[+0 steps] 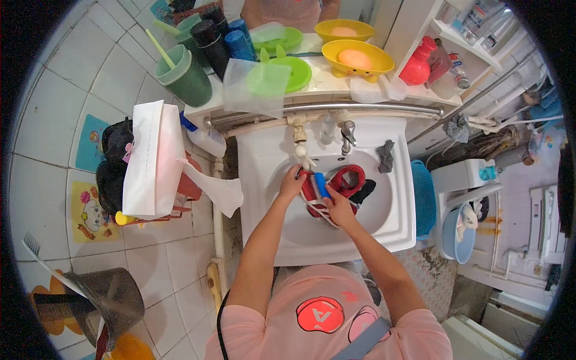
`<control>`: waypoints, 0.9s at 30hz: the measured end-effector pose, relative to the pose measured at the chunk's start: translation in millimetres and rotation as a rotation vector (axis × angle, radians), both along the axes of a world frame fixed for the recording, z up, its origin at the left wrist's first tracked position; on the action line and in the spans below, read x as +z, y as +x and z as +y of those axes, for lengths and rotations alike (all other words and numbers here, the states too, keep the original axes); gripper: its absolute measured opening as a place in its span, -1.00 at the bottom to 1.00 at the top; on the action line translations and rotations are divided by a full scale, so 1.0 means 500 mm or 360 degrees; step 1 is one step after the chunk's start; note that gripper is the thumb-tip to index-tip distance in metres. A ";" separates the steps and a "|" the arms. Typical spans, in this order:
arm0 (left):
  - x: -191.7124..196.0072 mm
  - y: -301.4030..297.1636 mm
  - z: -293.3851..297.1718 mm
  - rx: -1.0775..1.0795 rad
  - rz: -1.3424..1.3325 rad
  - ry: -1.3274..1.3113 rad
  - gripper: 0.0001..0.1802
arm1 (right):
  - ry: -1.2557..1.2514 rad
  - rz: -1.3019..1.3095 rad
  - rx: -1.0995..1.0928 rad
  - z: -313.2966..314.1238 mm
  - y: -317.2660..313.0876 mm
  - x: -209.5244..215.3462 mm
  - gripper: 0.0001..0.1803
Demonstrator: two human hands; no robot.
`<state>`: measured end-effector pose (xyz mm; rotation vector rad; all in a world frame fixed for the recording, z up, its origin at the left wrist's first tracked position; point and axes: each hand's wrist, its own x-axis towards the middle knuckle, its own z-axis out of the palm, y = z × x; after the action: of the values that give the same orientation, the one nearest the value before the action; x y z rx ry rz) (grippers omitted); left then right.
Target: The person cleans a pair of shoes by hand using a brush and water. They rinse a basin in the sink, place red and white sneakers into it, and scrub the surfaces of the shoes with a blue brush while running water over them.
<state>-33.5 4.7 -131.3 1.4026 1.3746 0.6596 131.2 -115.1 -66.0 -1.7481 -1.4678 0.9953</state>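
Both hands work in the white ceramic sink [396, 222]: left hand [292, 182] grips a red-and-white fabric shoe [312, 195], likely wet, soft and slippery, best held by its sole, while right hand [338, 207] clasps a blue-handled brush [322, 185].

Pink short-sleeved shirt [324, 318], red round emblem, grey strap [366, 339].

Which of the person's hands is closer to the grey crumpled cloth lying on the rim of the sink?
Right. The right hand is below-left of the grey crumpled cloth; the left hand is farther left.
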 end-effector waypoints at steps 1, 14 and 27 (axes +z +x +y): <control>0.001 0.012 0.009 -0.0011 -0.0016 -0.0023 -0.54 | 0.0211 0.0014 0.0066 0.013 -0.006 0.003 -0.52; 0.073 0.055 0.016 -0.0137 0.0139 0.0230 -0.71 | -0.0247 0.0022 -0.0135 0.032 -0.035 0.059 -0.49; 0.104 0.049 -0.005 -0.0058 0.0166 0.0194 -0.71 | 0.0062 -0.0099 -0.0100 0.031 -0.018 -0.005 -0.48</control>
<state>-8.9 2.3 -79.1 1.5749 1.4059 0.6635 122.3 -99.6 -68.4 -1.8004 -1.4513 0.8819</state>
